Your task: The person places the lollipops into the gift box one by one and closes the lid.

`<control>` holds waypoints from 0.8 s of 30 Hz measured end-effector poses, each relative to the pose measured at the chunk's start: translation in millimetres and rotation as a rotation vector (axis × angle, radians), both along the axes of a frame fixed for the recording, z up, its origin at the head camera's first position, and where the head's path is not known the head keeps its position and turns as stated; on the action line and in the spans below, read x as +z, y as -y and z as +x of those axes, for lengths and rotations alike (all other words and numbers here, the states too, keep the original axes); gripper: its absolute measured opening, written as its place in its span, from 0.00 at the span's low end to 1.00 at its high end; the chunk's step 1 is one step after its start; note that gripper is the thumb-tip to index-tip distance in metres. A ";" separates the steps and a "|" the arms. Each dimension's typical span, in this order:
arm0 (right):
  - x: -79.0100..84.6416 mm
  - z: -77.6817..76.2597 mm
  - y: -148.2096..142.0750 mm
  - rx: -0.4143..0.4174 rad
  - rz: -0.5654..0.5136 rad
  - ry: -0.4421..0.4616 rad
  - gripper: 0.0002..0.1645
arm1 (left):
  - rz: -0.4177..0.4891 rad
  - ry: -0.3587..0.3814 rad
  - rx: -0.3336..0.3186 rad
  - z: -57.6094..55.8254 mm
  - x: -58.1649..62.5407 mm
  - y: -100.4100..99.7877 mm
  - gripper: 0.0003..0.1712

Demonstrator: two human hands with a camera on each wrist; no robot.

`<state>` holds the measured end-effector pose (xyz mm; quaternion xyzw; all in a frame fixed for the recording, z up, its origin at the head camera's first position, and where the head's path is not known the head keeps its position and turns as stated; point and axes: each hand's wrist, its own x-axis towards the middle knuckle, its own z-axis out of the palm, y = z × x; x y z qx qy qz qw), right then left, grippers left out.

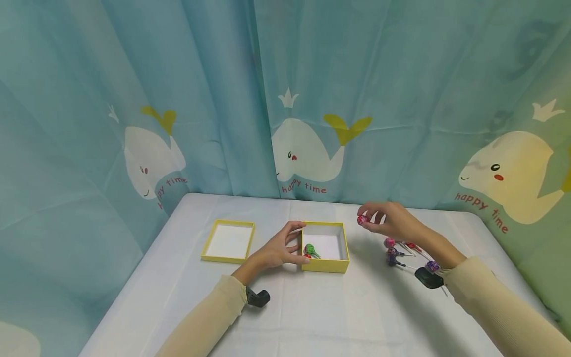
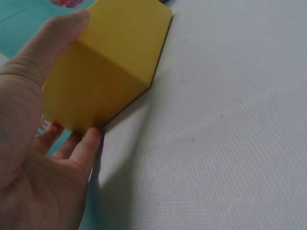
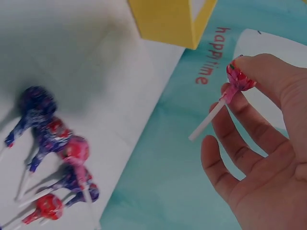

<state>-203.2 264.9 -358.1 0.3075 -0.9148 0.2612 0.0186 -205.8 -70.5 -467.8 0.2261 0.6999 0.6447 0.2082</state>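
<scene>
My right hand is raised to the right of the yellow box and pinches a pink-red wrapped lollipop by its candy end between thumb and fingers. In the right wrist view its white stick points down and left. My left hand holds the left side of the yellow open-topped box, thumb at the near corner and fingers spread toward the far one. Inside the box, near its front left corner, lie a green-wrapped lollipop and a red one, the red one partly hidden by the thumb.
A yellow-rimmed white lid lies on the table left of the box. Several lollipops, among them purple, pink and red, lie in a heap under the right forearm. A whale-print curtain hangs behind the white table.
</scene>
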 end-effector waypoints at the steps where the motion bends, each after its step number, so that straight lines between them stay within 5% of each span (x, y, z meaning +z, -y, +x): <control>1: 1.9 0.0 2.1 -0.004 0.002 0.009 0.14 | 0.000 0.000 0.001 0.1 0.2 -0.1 0.54; 11: 15.8 -3.8 22.0 -0.011 -0.001 0.075 0.12 | 0.004 0.003 -0.001 -0.1 0.3 -1.7 0.54; 24: 17.3 -9.4 54.2 0.080 -0.042 0.067 0.12 | -0.025 -0.016 0.011 2.6 2.5 1.0 0.55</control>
